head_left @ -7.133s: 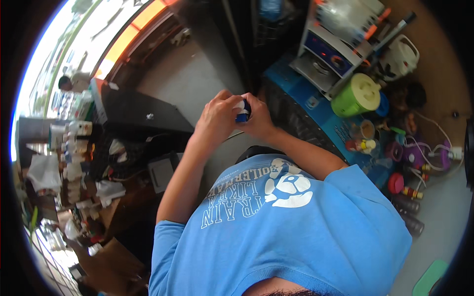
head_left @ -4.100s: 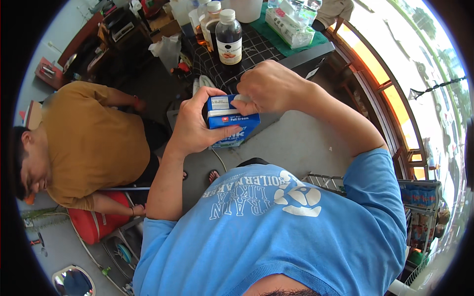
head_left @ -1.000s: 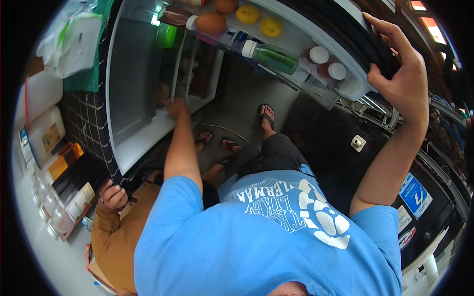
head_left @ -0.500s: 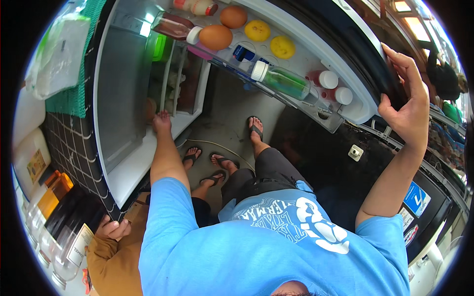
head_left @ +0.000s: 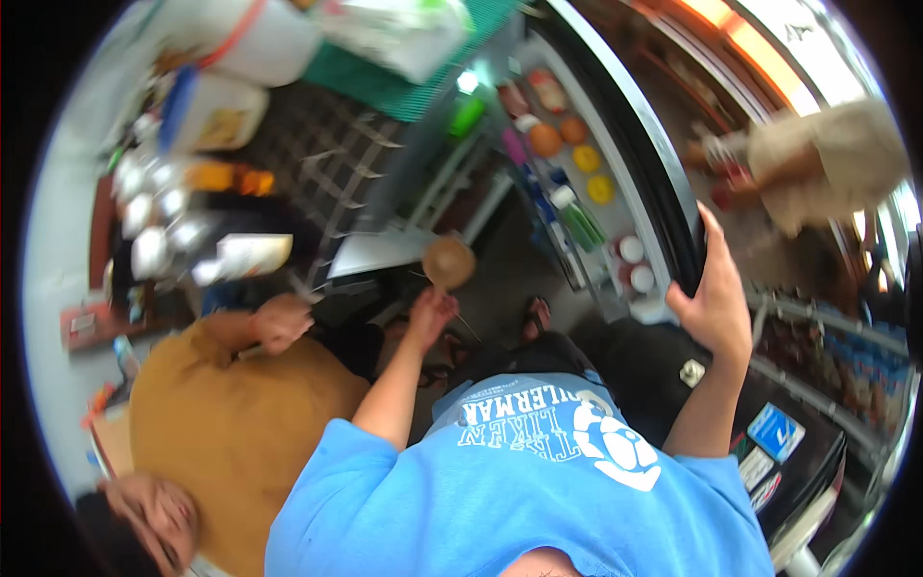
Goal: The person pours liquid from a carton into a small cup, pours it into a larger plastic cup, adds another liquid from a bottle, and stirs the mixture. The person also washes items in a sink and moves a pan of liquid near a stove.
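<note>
My left hand (head_left: 433,315) is closed on the near edge of a round tan bowl-like thing (head_left: 449,262); blur hides what it is made of and what it holds. It is just outside the opening of the refrigerator (head_left: 380,252). At the right, my right hand (head_left: 716,298) grips the edge of the open refrigerator door (head_left: 663,163), thumb on the inner side. Door shelves carry brown eggs (head_left: 545,140), yellow round fruits (head_left: 586,159), a green bottle (head_left: 579,219) and white-capped red bottles (head_left: 631,250).
A person in a brown shirt (head_left: 250,413) stands close on my left. Several bottles and jars (head_left: 240,252) crowd the far left. Another person in beige clothing (head_left: 822,163) is beyond the door. A black appliance with stickers (head_left: 788,471) stands at the right.
My left hand has come out of the refrigerator with the round tan thing. The view has swung left, bringing more of the person in brown into sight. My right hand stays on the door.
</note>
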Tool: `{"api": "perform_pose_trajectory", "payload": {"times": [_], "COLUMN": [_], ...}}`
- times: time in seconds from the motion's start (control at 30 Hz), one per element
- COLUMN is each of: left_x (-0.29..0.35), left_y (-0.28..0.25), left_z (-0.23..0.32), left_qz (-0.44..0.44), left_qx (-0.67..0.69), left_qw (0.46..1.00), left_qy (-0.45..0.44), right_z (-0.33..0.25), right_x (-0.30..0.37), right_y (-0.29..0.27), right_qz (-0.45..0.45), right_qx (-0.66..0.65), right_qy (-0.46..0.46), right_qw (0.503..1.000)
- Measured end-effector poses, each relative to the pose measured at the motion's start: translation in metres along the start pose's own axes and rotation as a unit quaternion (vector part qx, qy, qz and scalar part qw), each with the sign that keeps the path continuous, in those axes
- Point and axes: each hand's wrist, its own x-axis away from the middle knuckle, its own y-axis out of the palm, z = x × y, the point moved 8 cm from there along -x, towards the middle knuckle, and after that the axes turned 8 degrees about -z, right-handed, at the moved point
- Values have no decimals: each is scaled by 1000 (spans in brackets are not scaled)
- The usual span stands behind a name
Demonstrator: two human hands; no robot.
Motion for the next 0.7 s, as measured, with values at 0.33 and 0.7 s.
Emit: {"api": "perform_pose_trajectory", "payload": {"times": [0.33, 0.7], "left_x": [246, 362], "left_y": [6, -8], "left_z": [50, 107], "left_qz": [63, 161], "left_qx": [-92, 8], "left_qw": [989, 930], "left_qy": [93, 330], "right_z": [-163, -264], "right_x": [11, -17], "right_y": [83, 155], "right_qz": [-38, 61], "right_qx": [70, -31], "right_qy": [-274, -377], "right_qw": [958, 923]}}
